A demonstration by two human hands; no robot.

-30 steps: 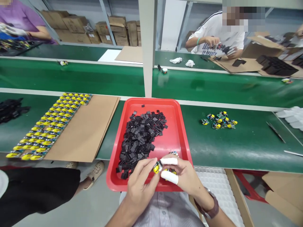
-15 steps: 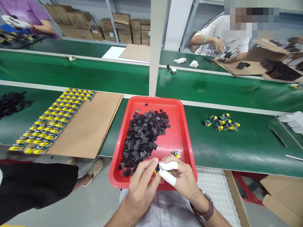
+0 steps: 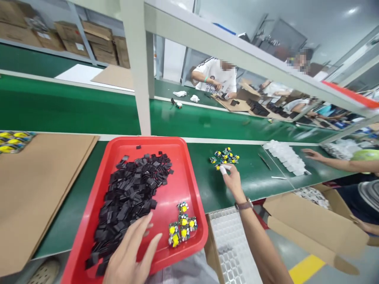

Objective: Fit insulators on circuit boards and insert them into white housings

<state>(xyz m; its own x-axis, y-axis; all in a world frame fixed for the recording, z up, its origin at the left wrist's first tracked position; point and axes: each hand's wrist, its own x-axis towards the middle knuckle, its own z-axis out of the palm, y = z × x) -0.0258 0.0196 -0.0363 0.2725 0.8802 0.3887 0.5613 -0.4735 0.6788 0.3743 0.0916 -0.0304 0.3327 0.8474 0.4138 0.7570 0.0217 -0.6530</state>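
Observation:
My left hand (image 3: 130, 252) hovers over the near part of the red tray (image 3: 191, 165), its fingers apart and holding nothing. Beneath and beyond it lies a heap of small black plastic pieces (image 3: 133, 185). In the tray's near right corner sit several small circuit boards (image 3: 183, 223) with yellow parts on top. My right hand (image 3: 232, 179), with white covers on thumb and finger, reaches beyond the tray to a group of similar boards (image 3: 227, 156) on the green table. Its fingertips pinch one circuit board (image 3: 218, 167) at the near edge of the group.
Flat cardboard (image 3: 59, 177) lies left of the tray, with rows of yellow-topped boards (image 3: 14, 140). A white upright post (image 3: 136, 71) rises behind the tray. Tweezers (image 3: 264, 161) and white plastic pieces (image 3: 287, 157) lie to the right. A co-worker's hand (image 3: 314, 155) reaches in there.
My hands have parted from the small piece they held together over the tray. The right hand moved to the boards on the table; the left is over the black pieces. The view has swung right.

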